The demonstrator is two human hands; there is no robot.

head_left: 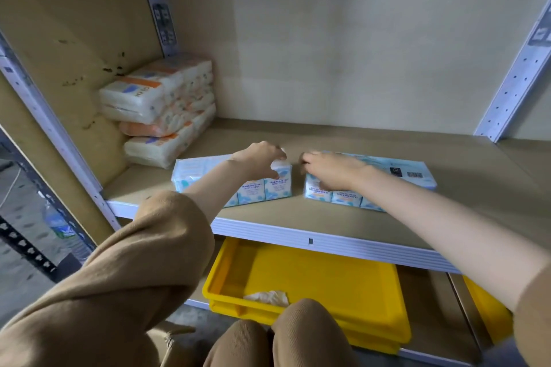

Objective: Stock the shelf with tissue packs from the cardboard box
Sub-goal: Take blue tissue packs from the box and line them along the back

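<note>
Your left hand [262,158] curls over the right end of the left blue tissue pack [235,179], gripping it on the shelf [328,217]. Your right hand [328,168] rests fingers-down on the left end of the right blue tissue pack [387,179], pressing rather than visibly clasping. Both packs lie near the front edge, a small gap between them. Orange-and-white packs [161,110] are stacked in the back left corner. Below sits a yellow bin [372,292].

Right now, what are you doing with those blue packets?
A person is stocking a shelf. The left hand grips the left blue tissue pack, and the right hand rests on the right blue tissue pack. Both packs lie near the shelf's front edge. White-and-orange packs are stacked in the back left corner.
</note>
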